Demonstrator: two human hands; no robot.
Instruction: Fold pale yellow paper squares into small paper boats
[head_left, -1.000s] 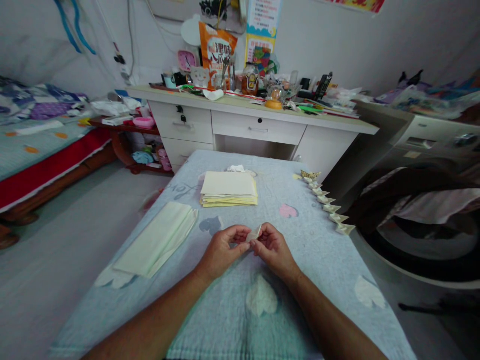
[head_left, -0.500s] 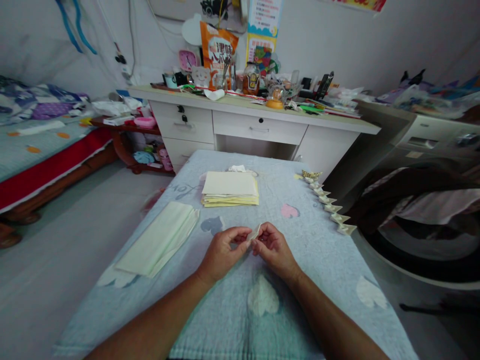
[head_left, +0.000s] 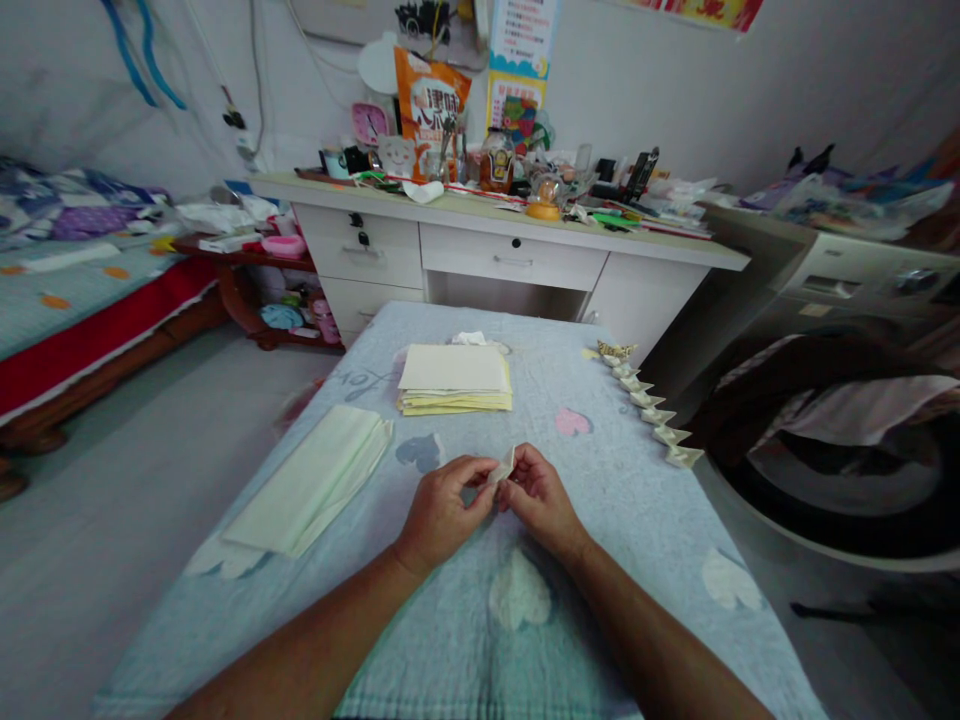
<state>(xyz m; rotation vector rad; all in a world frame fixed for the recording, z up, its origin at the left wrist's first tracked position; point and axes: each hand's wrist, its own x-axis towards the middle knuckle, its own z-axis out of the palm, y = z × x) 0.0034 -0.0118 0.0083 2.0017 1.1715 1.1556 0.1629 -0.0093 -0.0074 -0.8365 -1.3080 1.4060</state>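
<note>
Folded paper (head_left: pixel 502 468) pinched mid-worktop (head_left: pixel 637 560)!

And here's the left hand (head_left: pixel 441 508), thumb and fingertips closed on one side of that small pale piece, while the right hand (head_left: pixel 541 503) has the other side, fingers curled, barely open! From there, a paper stack (head_left: pixel 454 369) sits at eleven o'clock, yellow sheets showing beneath. Pale folded sheets (head_left: pixel 307 485) lie at nine. And at two o'clock, a row of folded shapes (head_left: pixel 653 416) lines the edge, the farthest one dark-patterned!
</note>
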